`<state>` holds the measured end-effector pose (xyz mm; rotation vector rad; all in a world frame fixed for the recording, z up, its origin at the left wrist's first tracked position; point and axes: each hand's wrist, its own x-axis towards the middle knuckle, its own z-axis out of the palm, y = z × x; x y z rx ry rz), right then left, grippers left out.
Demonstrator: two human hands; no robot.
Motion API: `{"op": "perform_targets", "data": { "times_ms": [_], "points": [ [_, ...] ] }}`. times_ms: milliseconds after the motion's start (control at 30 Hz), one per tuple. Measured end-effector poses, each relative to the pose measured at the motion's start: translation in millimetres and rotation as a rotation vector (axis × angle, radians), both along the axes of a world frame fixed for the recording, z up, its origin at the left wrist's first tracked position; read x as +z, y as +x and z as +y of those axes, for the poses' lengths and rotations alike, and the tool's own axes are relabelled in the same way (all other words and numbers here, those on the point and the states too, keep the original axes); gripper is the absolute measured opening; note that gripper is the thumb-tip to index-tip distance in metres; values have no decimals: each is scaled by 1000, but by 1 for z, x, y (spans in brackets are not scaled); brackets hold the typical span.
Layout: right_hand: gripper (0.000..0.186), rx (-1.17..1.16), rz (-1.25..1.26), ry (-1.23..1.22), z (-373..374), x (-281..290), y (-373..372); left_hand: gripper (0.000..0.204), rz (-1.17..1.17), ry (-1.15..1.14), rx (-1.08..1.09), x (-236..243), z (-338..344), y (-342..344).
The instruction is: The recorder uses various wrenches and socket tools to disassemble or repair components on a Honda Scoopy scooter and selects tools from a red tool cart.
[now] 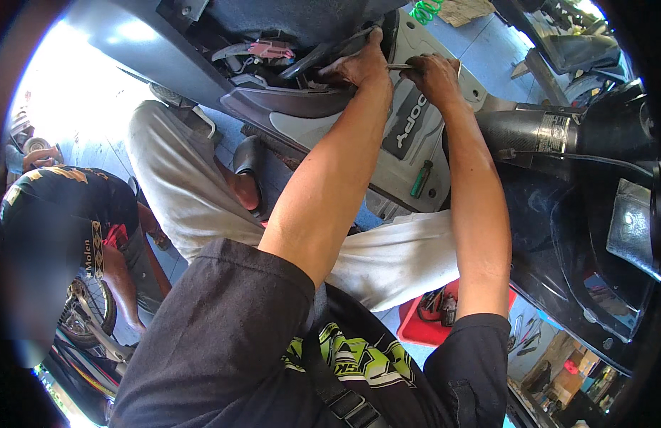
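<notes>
My left hand reaches into the opening in the grey scooter body, thumb and fingers spread apart. Its fingertips are partly hidden among dark parts and cables. Beside it, my right hand is closed around a thin metal tool, whose shaft points left and passes behind my left wrist. Whether the tool is a screwdriver or a wrench does not show. A pink connector and a black hose sit in the opening. Below my hands lies the grey footboard, with a green-handled screwdriver on it.
Under my right forearm stands a red tray with small items. Black scooter bodywork fills the right side. Another person bends by a wheel at left. A green coiled hose hangs at the top.
</notes>
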<state>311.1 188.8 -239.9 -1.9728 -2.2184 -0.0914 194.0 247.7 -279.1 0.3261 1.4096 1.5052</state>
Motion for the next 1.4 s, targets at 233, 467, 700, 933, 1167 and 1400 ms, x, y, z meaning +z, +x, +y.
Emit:
{"op": "perform_targets", "data": {
  "times_ms": [233, 467, 700, 933, 1167, 1400],
  "points": [
    [13, 93, -117, 169, -2, 39, -15, 82, -145, -195, -64, 11, 1, -3],
    [14, -95, -234, 174, -5, 70, -35, 65, 36, -346, -124, 11, 13, -12],
    [26, -98, 492, 156, -5, 68, -7, 61, 46, -241, -2, -19, 22, 0],
    [21, -47, 2434, 232, 7, 40, -22, 103, 95, -206, 8, -59, 41, 2],
    [26, -402, 2337, 392, 19, 58, -38, 72, 257, -22, -155, -7, 1, 21],
    [26, -412, 2320, 429, 24, 66, -41, 20, -750, 303, -427, 66, -53, 27]
  ]
}}
